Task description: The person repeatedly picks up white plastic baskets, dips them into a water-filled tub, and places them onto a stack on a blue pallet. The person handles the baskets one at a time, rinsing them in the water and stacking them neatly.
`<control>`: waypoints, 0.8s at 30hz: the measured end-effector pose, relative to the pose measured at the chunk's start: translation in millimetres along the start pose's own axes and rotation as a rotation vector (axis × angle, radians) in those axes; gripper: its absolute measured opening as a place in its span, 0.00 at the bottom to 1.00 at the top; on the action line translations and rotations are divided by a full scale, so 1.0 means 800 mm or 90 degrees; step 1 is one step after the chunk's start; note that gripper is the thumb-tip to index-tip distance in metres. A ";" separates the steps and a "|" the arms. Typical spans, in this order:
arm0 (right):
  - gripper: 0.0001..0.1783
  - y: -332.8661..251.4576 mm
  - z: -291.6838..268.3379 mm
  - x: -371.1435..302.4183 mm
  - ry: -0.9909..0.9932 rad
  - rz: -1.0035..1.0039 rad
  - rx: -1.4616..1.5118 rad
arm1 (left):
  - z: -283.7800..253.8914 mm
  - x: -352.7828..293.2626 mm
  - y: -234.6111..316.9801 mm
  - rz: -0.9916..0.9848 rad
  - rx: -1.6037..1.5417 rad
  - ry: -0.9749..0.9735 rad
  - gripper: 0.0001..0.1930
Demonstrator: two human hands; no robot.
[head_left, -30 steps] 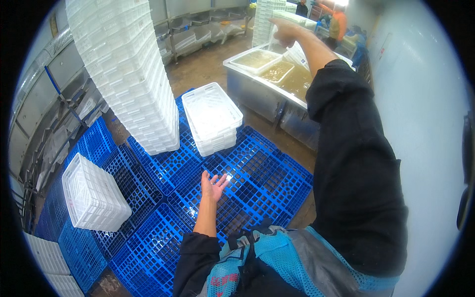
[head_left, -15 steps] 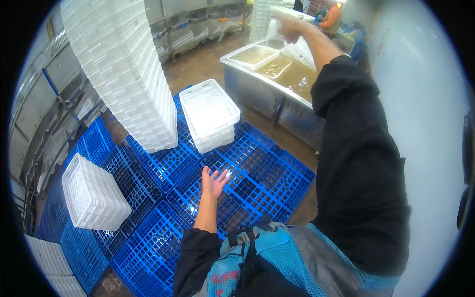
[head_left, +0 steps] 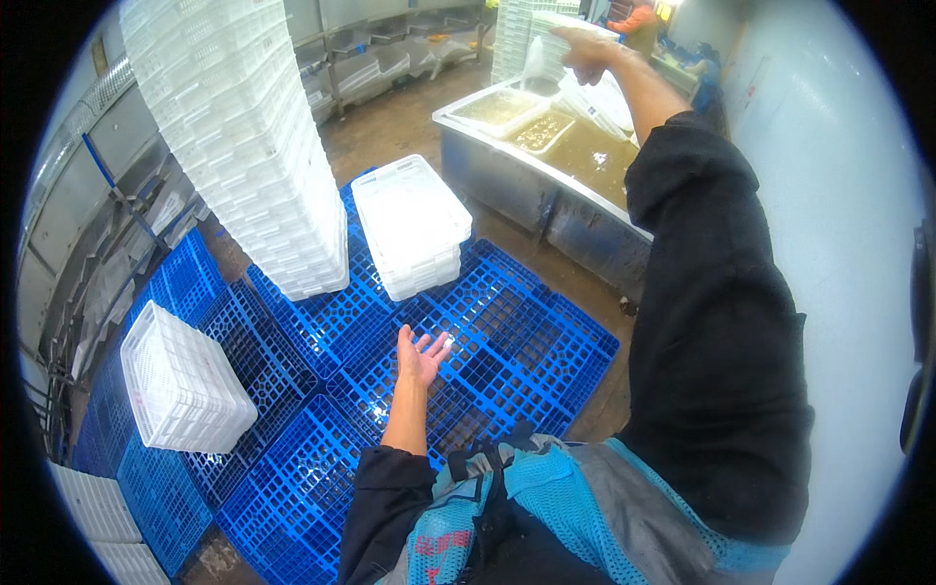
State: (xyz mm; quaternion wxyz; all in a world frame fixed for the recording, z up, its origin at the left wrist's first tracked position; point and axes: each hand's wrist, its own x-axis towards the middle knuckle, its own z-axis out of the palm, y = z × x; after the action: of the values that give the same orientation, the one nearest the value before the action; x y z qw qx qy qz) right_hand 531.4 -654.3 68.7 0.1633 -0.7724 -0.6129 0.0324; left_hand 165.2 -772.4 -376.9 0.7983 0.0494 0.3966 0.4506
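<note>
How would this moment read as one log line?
left hand: open, empty, above pallets | right hand: extended toward tank, grip unclear | crates: stacked on pallets

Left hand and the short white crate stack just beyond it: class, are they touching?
Apart. The head view shows blue pallet between the left hand and the short white crate stack.

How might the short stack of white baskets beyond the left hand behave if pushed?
The short stack would probably tip less readily than the tall stack beside it, being much lower. Its baskets look stiff, since their rims and corners keep their shape. It might catch rather than glide, because the blue pallets have an open grid.
</note>
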 end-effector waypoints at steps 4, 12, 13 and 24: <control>0.41 0.009 -0.004 -0.004 0.011 0.004 -0.012 | 0.001 0.004 -0.002 -0.008 0.011 -0.005 0.43; 0.39 0.041 -0.023 -0.016 0.035 0.029 -0.027 | 0.020 0.020 -0.005 -0.020 0.029 -0.014 0.43; 0.39 0.046 -0.027 -0.016 0.022 0.035 -0.026 | 0.023 0.022 -0.006 -0.025 0.032 -0.024 0.43; 0.42 0.107 -0.055 -0.019 0.005 0.063 0.005 | 0.053 0.050 -0.017 -0.058 0.062 -0.039 0.42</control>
State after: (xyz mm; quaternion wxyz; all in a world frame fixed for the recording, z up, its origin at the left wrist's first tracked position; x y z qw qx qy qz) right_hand 619.2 -694.8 82.9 0.1665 -0.8014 -0.5732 0.0399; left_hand 214.4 -738.4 -377.5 0.8265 0.0835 0.3952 0.3921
